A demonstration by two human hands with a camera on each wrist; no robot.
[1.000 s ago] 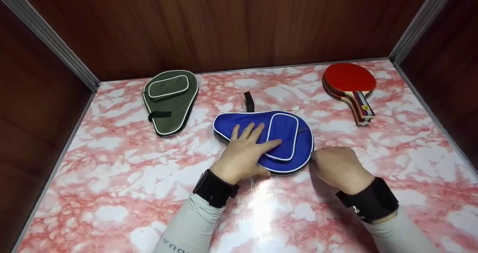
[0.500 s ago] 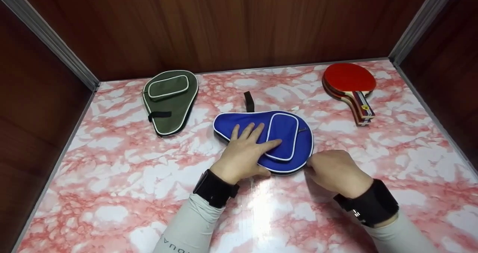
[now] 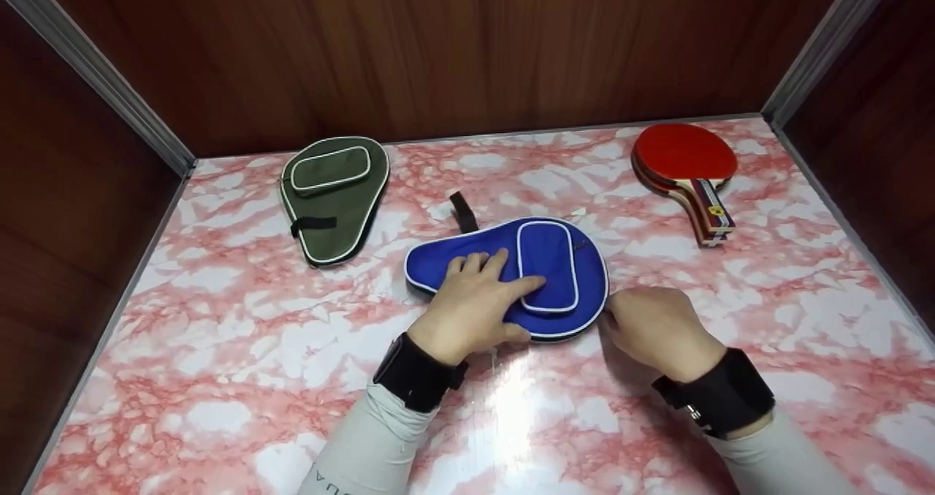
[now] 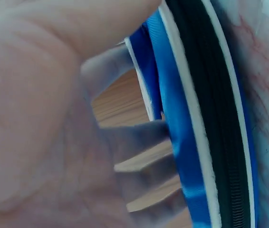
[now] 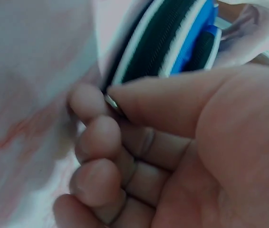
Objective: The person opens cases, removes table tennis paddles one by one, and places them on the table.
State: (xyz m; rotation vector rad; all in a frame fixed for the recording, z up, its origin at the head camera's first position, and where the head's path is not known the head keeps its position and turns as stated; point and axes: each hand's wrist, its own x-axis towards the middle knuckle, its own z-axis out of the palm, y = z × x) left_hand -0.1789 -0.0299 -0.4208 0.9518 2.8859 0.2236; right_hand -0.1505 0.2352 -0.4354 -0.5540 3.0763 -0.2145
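A blue table tennis bat case (image 3: 548,261) with white piping lies on the table, its narrow end to the left. My left hand (image 3: 471,305) rests on its front with fingers spread, the index finger over the small pocket and the thumb at the near edge. At the case's right rim, my right hand (image 3: 654,327) has its fingers curled. Thumb and index finger pinch a small metal zipper pull (image 5: 113,103), mostly hidden between them. The black zipper (image 4: 220,133) runs along the case's side in the left wrist view.
A green bat case (image 3: 336,203) lies at the back left. Two stacked red table tennis bats (image 3: 683,152) lie at the back right, handles toward me. A black strap (image 3: 463,212) sticks out behind the blue case. Brown wooden panels (image 3: 467,50) wall the marbled table.
The blue case has shifted slightly left and turned a little, its strap moving left with it. My left fingers bend slightly more. The right hand stays at the rim, moving only a little.
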